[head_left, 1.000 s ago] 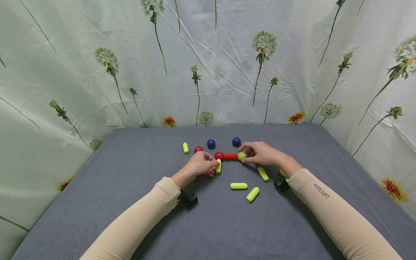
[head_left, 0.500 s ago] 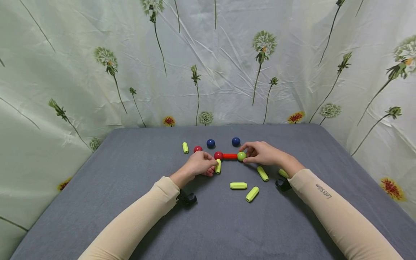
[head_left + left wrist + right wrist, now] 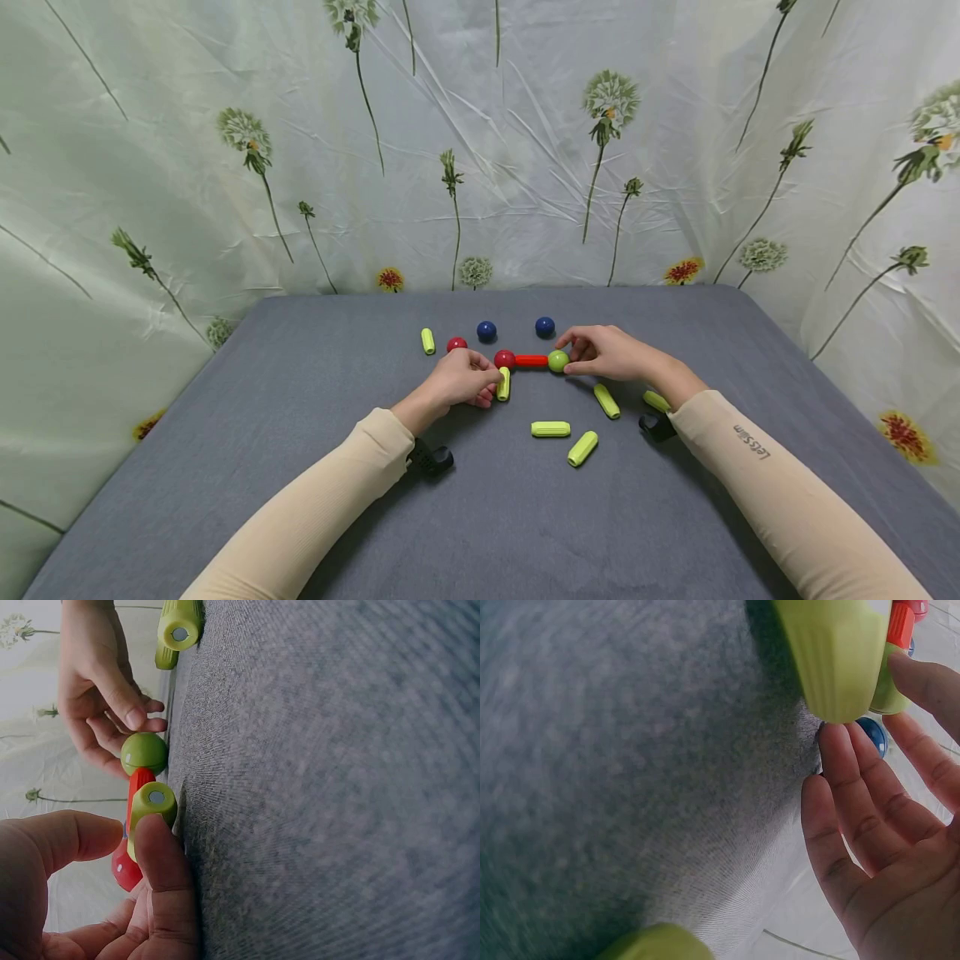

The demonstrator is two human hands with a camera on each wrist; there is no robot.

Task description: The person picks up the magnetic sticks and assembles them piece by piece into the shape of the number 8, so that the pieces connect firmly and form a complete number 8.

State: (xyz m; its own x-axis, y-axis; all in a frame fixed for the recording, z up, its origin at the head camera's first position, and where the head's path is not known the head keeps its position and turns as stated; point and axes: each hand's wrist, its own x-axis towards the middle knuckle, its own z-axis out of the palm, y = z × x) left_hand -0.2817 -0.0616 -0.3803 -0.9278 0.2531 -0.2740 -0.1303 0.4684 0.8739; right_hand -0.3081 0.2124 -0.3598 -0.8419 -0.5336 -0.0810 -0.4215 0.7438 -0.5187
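Note:
My left hand (image 3: 461,379) pinches a yellow-green toy rod (image 3: 504,385) between thumb and forefinger. In the left wrist view a grey disc shows in the near end of this rod. Its far end meets a red ball (image 3: 505,358) in the head view. From that ball a red rod (image 3: 531,361) runs right to a green ball (image 3: 558,361), all in one line on the table. My right hand (image 3: 603,350) hovers at the green ball, thumb and forefinger parted beside it. Its other fingers extend loosely in the right wrist view (image 3: 870,817).
Two blue balls (image 3: 487,332) lie behind the joined pieces, and a second red ball (image 3: 457,343) sits behind my left hand. Several loose yellow-green rods (image 3: 551,429) are scattered on the grey table (image 3: 480,533). A flower-print cloth (image 3: 525,150) hangs behind the table.
My right hand has drawn slightly right, its thumb and forefinger easing off the green ball. The left hand and its rod have stayed put.

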